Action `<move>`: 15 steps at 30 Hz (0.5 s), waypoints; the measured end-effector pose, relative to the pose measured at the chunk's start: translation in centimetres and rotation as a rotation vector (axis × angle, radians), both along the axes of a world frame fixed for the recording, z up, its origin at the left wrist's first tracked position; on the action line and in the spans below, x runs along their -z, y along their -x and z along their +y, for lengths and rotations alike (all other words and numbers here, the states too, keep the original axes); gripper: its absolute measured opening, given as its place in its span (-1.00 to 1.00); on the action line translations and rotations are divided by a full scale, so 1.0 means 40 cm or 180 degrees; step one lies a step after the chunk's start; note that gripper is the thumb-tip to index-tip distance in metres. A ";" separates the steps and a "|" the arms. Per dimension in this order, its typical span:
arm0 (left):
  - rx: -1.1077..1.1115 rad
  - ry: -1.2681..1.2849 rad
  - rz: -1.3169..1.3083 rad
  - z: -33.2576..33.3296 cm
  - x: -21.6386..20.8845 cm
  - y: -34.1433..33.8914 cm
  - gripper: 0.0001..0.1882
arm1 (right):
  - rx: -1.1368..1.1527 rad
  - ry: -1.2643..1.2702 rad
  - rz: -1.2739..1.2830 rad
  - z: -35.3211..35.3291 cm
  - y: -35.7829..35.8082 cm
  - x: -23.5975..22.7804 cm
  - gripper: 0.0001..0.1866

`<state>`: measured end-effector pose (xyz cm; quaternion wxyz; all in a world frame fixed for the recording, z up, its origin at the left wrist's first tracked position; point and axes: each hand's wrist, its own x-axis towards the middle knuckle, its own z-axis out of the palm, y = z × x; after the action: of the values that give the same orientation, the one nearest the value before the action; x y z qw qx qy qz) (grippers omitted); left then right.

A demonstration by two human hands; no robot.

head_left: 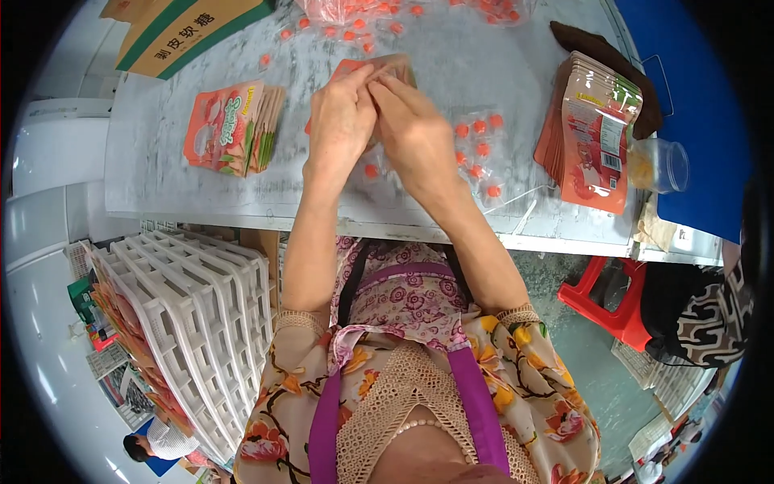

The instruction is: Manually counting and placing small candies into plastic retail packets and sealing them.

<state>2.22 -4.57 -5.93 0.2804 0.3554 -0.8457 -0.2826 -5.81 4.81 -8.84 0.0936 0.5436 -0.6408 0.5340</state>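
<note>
Both of my hands meet over a red plastic pouch (401, 68) near the middle of the table. My left hand (342, 114) and my right hand (418, 129) pinch it together at its upper part, fingertips almost touching. The hands cover most of the pouch, so whether its mouth is parted cannot be told. Just right of my right hand lie several small red candies in clear wrappers (480, 150). One more wrapped candy (372, 170) sits below, between my wrists. To the left stands a fanned stack of red printed pouches (230, 129).
At the right is another pouch stack (592, 133), beside a clear plastic jar (666, 166) and a dark brown cloth (601, 50). More wrapped candies (355, 20) lie at the far edge. A cardboard box (185, 36) stands far left. Below are white crates (185, 298) and a red stool (609, 302).
</note>
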 end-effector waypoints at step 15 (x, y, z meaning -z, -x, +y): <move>-0.0428 -0.0723 0.0386 -0.026 0.006 -0.089 -0.69 | 0.0591 -0.1617 0.0610 0.212 0.122 0.166 -0.46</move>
<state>5.77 -5.62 -6.19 0.3073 0.4231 -0.7640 -0.3780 -10.71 13.29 -15.47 0.0631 0.5367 -0.7893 0.2917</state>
